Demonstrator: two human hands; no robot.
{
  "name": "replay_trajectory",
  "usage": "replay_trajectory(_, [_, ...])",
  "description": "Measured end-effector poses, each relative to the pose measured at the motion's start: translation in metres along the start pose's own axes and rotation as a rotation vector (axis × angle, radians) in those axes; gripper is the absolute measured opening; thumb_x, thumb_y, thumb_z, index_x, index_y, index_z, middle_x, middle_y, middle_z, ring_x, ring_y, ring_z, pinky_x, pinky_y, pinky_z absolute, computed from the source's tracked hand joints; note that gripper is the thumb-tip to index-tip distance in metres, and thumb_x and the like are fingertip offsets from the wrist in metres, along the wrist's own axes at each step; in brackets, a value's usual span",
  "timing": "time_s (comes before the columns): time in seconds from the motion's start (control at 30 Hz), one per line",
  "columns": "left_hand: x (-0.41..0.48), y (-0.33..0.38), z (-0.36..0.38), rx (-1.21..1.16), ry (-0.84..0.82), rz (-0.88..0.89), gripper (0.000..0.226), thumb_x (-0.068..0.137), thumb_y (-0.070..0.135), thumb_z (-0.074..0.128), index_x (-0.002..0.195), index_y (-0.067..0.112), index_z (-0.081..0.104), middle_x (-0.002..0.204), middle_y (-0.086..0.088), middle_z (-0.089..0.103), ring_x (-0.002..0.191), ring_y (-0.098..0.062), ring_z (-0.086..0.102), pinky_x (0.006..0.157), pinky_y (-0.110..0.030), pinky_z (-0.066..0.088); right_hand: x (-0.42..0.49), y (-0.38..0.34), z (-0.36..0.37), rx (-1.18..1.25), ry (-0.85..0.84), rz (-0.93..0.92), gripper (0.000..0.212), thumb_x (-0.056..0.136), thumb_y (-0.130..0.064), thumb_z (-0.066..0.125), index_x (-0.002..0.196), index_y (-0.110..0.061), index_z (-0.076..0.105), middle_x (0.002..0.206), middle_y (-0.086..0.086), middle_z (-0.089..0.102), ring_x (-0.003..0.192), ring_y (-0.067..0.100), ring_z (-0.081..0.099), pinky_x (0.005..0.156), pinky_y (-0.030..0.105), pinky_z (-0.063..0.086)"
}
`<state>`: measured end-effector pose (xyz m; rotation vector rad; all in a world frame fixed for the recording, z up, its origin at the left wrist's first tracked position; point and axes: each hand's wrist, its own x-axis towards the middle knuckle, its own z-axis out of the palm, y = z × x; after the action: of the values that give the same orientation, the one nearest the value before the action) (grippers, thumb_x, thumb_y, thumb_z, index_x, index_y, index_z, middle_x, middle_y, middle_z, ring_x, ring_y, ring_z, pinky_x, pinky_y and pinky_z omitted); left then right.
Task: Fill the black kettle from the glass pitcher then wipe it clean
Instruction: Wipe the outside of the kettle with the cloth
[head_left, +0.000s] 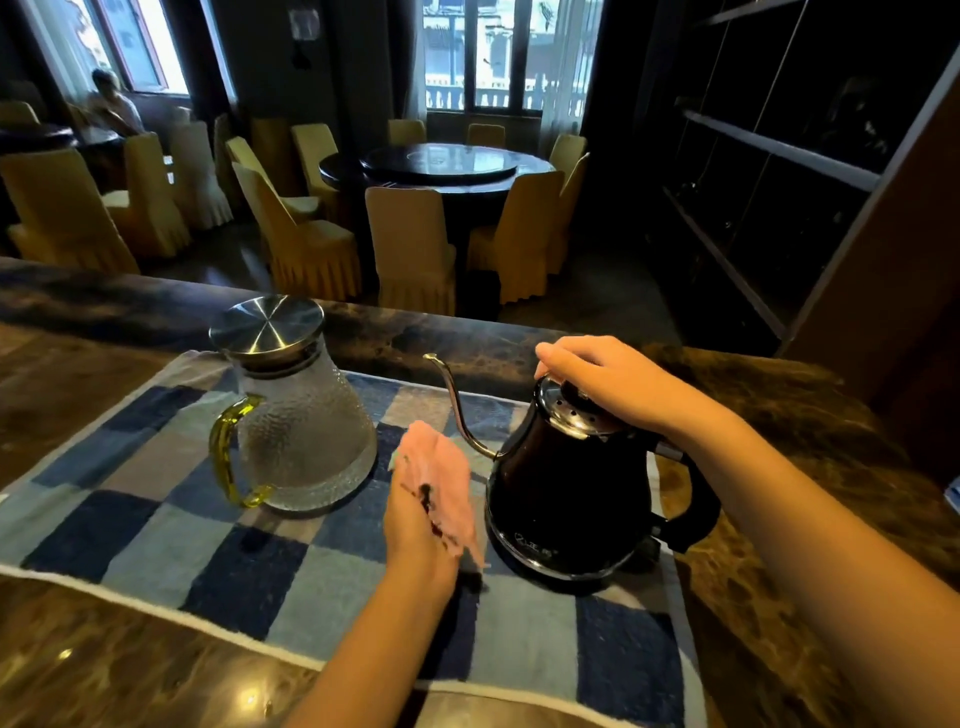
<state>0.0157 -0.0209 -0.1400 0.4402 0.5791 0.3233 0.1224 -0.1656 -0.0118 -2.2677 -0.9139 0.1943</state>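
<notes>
On the right end of the blue checked towel (156, 519), near its far right corner, the black gooseneck kettle (566, 499) stands upright. Its thin spout (457, 405) curves towards the towel's far edge and its loop handle (696, 499) overhangs the right edge. The right hand (608, 374) lies on top of it, fingers curled down over the perforated steel kettle lid (571, 415) and its dark knob, with the forearm crossing above the handle. The left hand (421, 530) is low at the kettle's left flank, under the spout, closed round a bunched pink cloth (441, 467). The cloth is just beside the black wall, and whether it touches cannot be told.

Beyond the left hand, at the middle of the towel's far edge, the glass pitcher (306, 441) stands upright with its flat steel pitcher lid (267, 325) on. Its yellow-green handle (226, 457) is turned to the towel's left end. The left hand and cloth fill the gap between pitcher and kettle. The towel lies across a brown marbled counter (104, 649), running from its near edge almost to its raised far edge.

Past the counter is a dim dining room with a round dark table (441, 166), yellow-covered chairs (410, 244) ringed round it, dark shelving (779, 150) on the right, and a seated person (111, 104) by the far left window.

Counted: one kettle, one pitcher, one pink cloth, one towel, two hands.
</notes>
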Motion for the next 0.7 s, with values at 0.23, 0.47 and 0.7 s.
replay_trajectory(0.23, [0.025,-0.022,0.035,0.226,-0.09,0.026,0.052,0.1,0.045,0.031,0.127,0.009,0.056,0.116,-0.01,0.068,0.098,-0.022,0.066,0.086,-0.036,0.051,0.001,0.007,0.01,0.027,0.145,0.046,0.015,0.088,-0.037,0.06,0.089,-0.029,0.074,0.09,-0.013,0.069,0.088,0.007,0.063,0.077,0.027,0.051])
replay_trajectory(0.47, [0.056,0.002,0.051,0.077,-0.147,0.0,0.062,0.091,0.065,0.026,0.053,0.018,0.041,0.046,0.001,0.037,0.038,-0.014,0.032,0.04,-0.019,0.025,0.004,0.014,0.009,0.035,0.148,0.068,0.02,0.089,-0.04,0.054,0.087,-0.032,0.073,0.086,-0.016,0.068,0.085,0.004,0.062,0.071,0.025,0.048])
replay_trajectory(0.7, [0.063,0.05,0.069,0.433,-0.344,-0.07,0.073,0.083,0.078,0.02,0.054,0.016,0.047,0.044,-0.001,0.041,0.037,-0.012,0.036,0.039,-0.015,0.027,0.005,0.015,0.008,0.045,0.112,0.08,0.021,0.089,-0.042,0.053,0.087,-0.033,0.072,0.084,-0.019,0.067,0.086,0.004,0.063,0.076,0.027,0.052])
